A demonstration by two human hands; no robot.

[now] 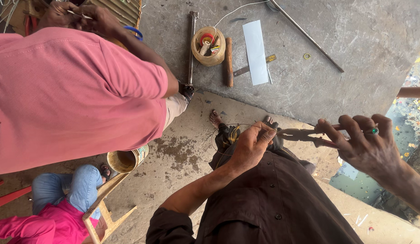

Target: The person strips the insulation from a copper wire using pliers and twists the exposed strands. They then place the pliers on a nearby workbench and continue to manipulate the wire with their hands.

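The left hand point(250, 144) is closed, and its fingers pinch a thin wire loop point(219, 135) that hangs over the dark clothing on the lap. Just beside it, the right hand point(366, 144) grips the handles of the pliers point(300, 134); its fingers are curled around them, and the nose of the pliers points to the left hand's fingertips. Farther away, a concrete table point(354, 40) carries a round basket point(208, 45) with small things inside, a white strip point(256, 52), a wooden handle point(228, 61) and a long metal rod point(305, 34). At the left, another person in a pink shirt point(70, 90) works with their own hands.
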